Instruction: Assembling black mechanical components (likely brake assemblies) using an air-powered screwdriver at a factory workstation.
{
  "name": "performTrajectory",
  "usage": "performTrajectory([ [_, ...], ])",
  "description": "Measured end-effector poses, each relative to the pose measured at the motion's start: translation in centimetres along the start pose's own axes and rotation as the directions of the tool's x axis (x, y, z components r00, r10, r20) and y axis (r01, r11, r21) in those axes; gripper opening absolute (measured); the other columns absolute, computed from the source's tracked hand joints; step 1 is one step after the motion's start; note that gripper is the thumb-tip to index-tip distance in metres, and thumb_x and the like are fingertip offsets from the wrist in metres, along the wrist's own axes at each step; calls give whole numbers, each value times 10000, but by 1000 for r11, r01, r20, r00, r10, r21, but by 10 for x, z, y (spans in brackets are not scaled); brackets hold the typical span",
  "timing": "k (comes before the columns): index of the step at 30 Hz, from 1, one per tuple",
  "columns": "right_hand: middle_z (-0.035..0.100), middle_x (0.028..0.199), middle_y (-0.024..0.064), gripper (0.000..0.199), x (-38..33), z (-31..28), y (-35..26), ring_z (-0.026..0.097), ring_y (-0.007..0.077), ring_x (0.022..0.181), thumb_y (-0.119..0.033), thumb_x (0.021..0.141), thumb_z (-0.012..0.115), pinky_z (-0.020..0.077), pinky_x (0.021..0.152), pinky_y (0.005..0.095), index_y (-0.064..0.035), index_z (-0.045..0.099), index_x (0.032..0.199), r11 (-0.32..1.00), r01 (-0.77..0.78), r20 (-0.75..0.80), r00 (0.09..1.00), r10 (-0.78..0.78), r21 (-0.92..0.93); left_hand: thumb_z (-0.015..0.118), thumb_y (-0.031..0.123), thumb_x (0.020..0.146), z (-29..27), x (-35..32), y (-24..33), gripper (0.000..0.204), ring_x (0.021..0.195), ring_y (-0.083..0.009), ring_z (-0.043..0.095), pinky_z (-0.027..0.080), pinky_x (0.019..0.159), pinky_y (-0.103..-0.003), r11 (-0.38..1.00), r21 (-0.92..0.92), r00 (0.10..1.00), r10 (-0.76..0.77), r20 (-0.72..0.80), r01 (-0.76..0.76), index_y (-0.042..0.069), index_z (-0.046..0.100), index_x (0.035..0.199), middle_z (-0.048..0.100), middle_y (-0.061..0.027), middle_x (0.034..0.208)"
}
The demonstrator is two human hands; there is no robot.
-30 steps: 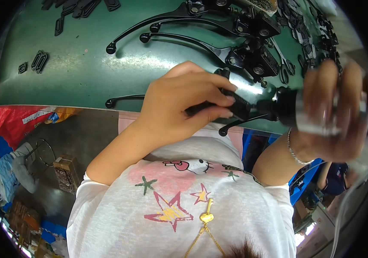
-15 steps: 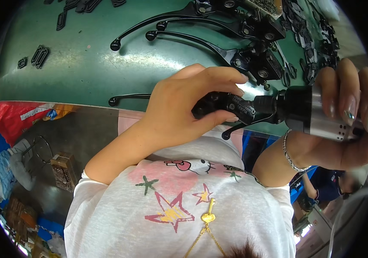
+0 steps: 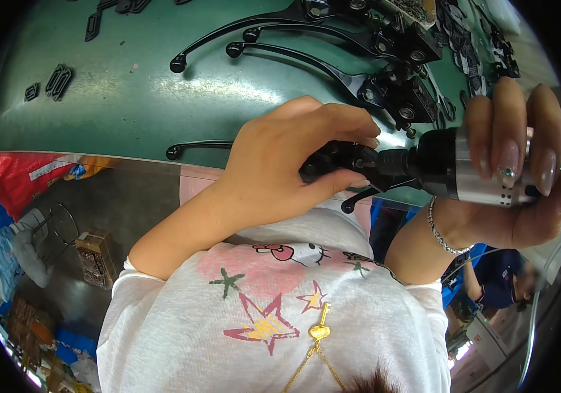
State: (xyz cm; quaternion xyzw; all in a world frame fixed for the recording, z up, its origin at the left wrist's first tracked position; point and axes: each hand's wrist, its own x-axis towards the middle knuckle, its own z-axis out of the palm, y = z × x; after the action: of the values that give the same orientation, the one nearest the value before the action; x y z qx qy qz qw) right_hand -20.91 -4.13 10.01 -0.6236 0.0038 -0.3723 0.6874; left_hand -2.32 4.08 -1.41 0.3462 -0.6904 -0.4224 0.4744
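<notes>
I take the green table (image 3: 130, 98) as my landmark. On its far side I see three long black levers (image 3: 280, 49) lying roughly side by side, their ball ends pointing to my left and their blocky clamp bodies (image 3: 405, 98) bunched at the right. Small black plates (image 3: 57, 80) lie near the table's left end, and more small black parts (image 3: 483, 49) crowd its far right corner. At the near edge of the table one more thin lever (image 3: 195, 145) lies alone, its far end hidden behind my left hand. Below the table's near edge, to the left, I make out a red bag (image 3: 21, 180) and a small brown box (image 3: 97, 257) on the floor.

Over that near edge, my left hand (image 3: 287, 167) is closed around a black lever assembly (image 3: 339, 164); fingers above, thumb beneath, so most of the body is covered. It is matte black and lumpy, with a slim curved arm poking out below. My right hand (image 3: 509, 177) is wrapped around a powered driver (image 3: 470, 171), black at the nose with a silver collar, lying level and meeting the assembly from the right.
</notes>
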Motion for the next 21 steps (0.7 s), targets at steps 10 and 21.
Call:
performTrajectory([
  [10, 593, 942, -47, 150, 21, -56, 4, 578, 87, 849, -161, 821, 799, 463, 662, 212, -148, 650, 809, 969, -140, 580, 815, -2, 201, 816, 170, 719, 6, -3, -2, 478, 909, -204, 652, 516, 788, -325, 999, 33, 998, 16, -63, -14, 120, 624, 1154, 739, 20, 1036],
  [21, 491, 908, 62, 168, -12, 90, 13, 489, 209, 858, -191, 970, 533, 410, 707, 284, -55, 447, 923, 946, 57, -701, 657, -276, -320, 813, 193, 728, 3, 1, -1, 398, 869, -208, 642, 523, 715, -334, 997, 75, 997, 20, -71, -15, 168, 651, 1090, 700, 43, 971],
])
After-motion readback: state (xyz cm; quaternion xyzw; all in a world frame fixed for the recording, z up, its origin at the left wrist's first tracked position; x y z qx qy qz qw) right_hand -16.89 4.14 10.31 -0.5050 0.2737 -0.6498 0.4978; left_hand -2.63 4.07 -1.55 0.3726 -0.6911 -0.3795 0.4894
